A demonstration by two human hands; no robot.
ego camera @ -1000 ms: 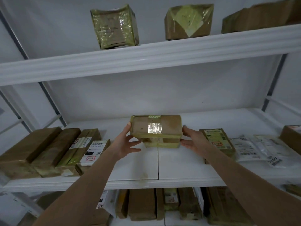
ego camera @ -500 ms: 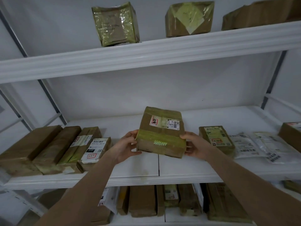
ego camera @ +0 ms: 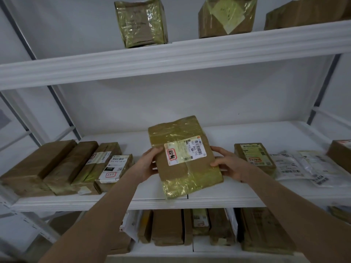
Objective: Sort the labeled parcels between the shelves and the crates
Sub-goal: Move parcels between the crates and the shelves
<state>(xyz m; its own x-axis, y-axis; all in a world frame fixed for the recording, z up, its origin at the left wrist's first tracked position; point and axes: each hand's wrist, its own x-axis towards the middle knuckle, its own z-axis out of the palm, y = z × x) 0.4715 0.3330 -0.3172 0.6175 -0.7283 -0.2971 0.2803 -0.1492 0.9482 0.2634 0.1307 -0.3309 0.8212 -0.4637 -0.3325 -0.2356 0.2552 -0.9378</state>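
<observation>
Parcel [ego camera: 185, 158] label-up, tilted over middle shelf [ego camera: 237, 201], contact unclear. Left grip [ego camera: 146, 165] and right grip [ego camera: 230, 165] curled on its side edges, holding it. Other parcels [ego camera: 62, 166] already shelved; this one unplaced, crates out of view

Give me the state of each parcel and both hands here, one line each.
Taped parcel: gripped by both hands, tilted over the middle shelf, label toward the camera.
Left hand: grips its left edge.
Right hand: grips its right edge.
Four boxes: lying side by side, shelf's left.
Small box: flat, label up.
Plastic mailers: flat, overlapping.
Top boxes: upright, tape-wrapped.
</observation>
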